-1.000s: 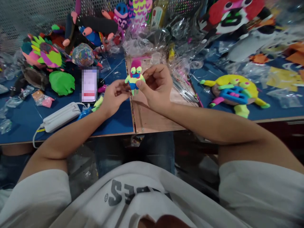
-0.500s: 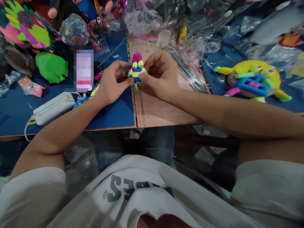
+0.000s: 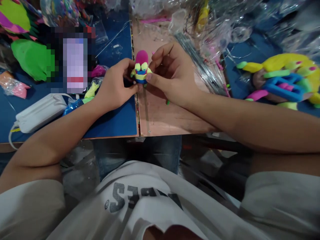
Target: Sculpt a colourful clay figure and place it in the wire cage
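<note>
A small clay figure [image 3: 141, 69] with a magenta head, yellow-green eyes and a yellow and blue body stands upright between both my hands, just above the seam of the table. My left hand [image 3: 115, 86] pinches its left side with curled fingers. My right hand [image 3: 170, 75] grips its right side, thumb against the body and fingers bent over the top. A tiny green clay bit [image 3: 168, 102] lies under my right wrist.
A phone [image 3: 75, 63] and a white power bank [image 3: 40, 111] lie on the blue mat [image 3: 112, 120] at left, beside green clay [image 3: 30, 58]. A bare wooden board [image 3: 162, 116] fills the middle. Crumpled clear plastic [image 3: 215, 33] and a yellow-blue clay creature [image 3: 282, 80] sit at right.
The view has tilted down and closer to the table. Both hands lowered the figure a little toward the table, still holding it between them.
</note>
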`<state>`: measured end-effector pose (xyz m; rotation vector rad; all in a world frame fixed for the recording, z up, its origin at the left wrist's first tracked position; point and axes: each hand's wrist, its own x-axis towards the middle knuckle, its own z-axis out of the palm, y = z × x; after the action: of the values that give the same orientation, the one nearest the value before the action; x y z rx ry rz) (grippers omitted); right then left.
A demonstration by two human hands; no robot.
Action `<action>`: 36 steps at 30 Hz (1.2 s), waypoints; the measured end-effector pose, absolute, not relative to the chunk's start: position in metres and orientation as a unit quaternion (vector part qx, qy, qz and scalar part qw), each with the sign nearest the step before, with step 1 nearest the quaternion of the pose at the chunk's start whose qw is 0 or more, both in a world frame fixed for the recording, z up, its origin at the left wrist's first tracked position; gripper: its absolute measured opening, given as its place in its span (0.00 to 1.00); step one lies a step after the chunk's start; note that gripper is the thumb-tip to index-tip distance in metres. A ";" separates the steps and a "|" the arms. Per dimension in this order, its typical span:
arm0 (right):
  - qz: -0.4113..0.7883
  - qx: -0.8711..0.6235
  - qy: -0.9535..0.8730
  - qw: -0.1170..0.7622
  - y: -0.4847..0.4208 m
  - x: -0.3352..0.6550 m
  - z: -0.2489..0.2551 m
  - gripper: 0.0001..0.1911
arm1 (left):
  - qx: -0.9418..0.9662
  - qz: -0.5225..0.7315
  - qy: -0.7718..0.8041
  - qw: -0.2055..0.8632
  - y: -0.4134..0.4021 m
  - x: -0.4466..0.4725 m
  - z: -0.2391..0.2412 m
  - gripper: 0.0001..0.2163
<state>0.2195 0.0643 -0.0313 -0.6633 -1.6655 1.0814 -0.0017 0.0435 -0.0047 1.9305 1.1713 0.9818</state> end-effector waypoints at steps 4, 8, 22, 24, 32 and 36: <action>0.472 -0.272 -0.648 0.532 0.061 0.217 -0.022 0.33 | 0.711 0.407 0.439 0.370 0.044 -0.002 -0.008 0.17; 0.466 -0.284 -0.648 0.531 0.060 0.219 -0.015 0.31 | 0.699 0.438 0.402 0.397 0.047 -0.005 -0.010 0.22; 0.378 -0.371 -0.738 0.419 0.059 0.218 -0.026 0.25 | 0.688 0.489 0.358 0.400 0.053 -0.011 -0.020 0.24; 0.364 -0.369 -0.746 0.418 0.059 0.218 -0.025 0.24 | 0.687 0.476 0.362 0.411 0.051 -0.012 -0.020 0.29; 0.353 -0.339 -0.758 0.432 0.059 0.218 -0.023 0.23 | 0.676 0.469 0.371 0.430 0.049 -0.010 -0.024 0.38; 0.403 -0.339 -0.720 0.452 0.064 0.214 -0.030 0.28 | 0.677 0.464 0.376 0.430 0.050 -0.011 -0.027 0.39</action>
<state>0.2144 0.0642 -0.0299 -0.8368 -1.7791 0.9965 -0.0108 0.0500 -0.0269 1.6891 0.9374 1.1579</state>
